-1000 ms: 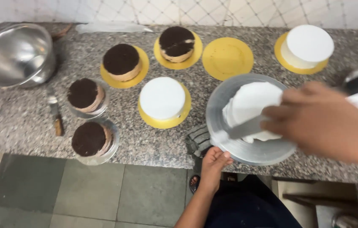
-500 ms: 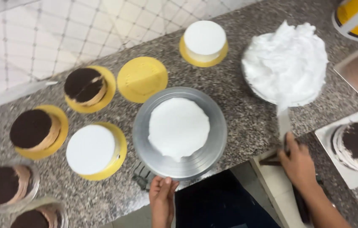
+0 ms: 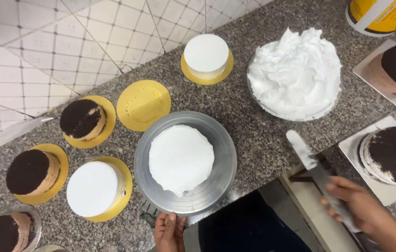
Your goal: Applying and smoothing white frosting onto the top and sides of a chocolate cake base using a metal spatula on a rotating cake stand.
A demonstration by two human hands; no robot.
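Granite counter (image 3: 258, 140) is carrying everything, starting at the left with chocolate cakes on yellow boards (image 3: 88, 122) and a white-iced cake (image 3: 94, 189). Next, the left hand (image 3: 169, 231) is resting with loose fingers against the near rim of the metal turntable (image 3: 216, 182), where a white-frosted cake (image 3: 181, 158) is sitting centred. Farther right, a bowl of whipped cream (image 3: 296, 70) is standing. The right hand (image 3: 359, 210) is clamping the palette knife (image 3: 317, 170), blade smeared white, just below that bowl.
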